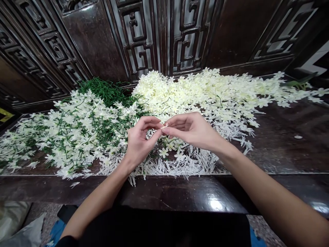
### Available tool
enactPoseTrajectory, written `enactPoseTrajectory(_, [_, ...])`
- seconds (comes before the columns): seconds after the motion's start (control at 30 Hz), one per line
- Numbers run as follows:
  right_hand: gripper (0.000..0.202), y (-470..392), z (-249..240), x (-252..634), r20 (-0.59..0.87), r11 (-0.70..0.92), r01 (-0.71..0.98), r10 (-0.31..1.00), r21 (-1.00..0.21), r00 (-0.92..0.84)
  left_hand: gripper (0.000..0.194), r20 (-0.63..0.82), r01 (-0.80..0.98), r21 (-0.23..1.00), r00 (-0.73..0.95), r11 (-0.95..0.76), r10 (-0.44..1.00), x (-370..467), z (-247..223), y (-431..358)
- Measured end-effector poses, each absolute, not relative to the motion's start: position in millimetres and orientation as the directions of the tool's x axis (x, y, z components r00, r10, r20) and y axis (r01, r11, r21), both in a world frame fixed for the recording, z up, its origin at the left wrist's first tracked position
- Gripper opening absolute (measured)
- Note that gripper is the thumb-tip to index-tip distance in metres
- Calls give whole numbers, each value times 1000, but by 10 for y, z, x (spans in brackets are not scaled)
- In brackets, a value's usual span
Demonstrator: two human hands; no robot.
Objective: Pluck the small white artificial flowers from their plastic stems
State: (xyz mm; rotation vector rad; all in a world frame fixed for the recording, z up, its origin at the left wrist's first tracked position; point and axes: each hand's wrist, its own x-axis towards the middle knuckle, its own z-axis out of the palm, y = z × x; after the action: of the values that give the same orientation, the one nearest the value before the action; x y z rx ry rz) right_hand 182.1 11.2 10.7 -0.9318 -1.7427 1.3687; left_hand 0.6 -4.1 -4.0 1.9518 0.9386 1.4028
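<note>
At frame centre, your left hand (140, 139) and right hand (191, 130) meet fingertip to fingertip, both pinching one small cream flower piece (165, 126) above the dark wooden table (282, 144). Loose cream blossoms (205, 91) are heaped behind, green-stemmed sprays (77, 127) lie at left, and white stamens (180, 163) are scattered below your hands.

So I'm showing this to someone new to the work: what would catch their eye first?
First the white flowers, heaped across the back and right of the dark table. Next, at centre, the left hand and right hand meet fingertip to fingertip, pinching one small pale piece above a litter of white stamens. On the left lie flowers on green stems.
</note>
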Motion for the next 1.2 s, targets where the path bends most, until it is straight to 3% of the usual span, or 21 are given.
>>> enactPoseTrajectory(0.17, [7,154,146,1909,119,197,152,902,-969,-414,32,483,356,759,254,-545,838,4,-93,-8])
enactPoseTrajectory(0.4, [10,212,166,2010,131,199,227,950,-953,-282,31,238,533,607,586,-590,774,-16,-265,15])
enactPoseTrajectory(0.5, [10,207,184,2001,148,208,224,955,-952,-258,20,276,542,583,568,-605,776,-21,-281,30])
enactPoseTrajectory(0.63, [8,220,219,2015,199,232,216,966,-948,-165,12,416,538,619,394,-572,820,-7,-180,31])
enactPoseTrajectory(0.73, [7,234,236,2042,231,245,207,969,-947,-85,12,463,420,761,180,-493,868,2,-77,5])
enactPoseTrajectory(0.87, [3,233,238,2053,219,227,184,974,-956,-63,14,411,168,899,-8,-404,912,-3,-12,-23])
enactPoseTrajectory(1.1, [8,227,215,2018,176,209,156,963,-965,-203,9,183,-169,968,-38,-186,982,2,-25,19])
enactPoseTrajectory(1.2, [11,220,199,2001,139,189,160,950,-969,-279,11,156,-181,971,-23,-157,988,2,-29,27])
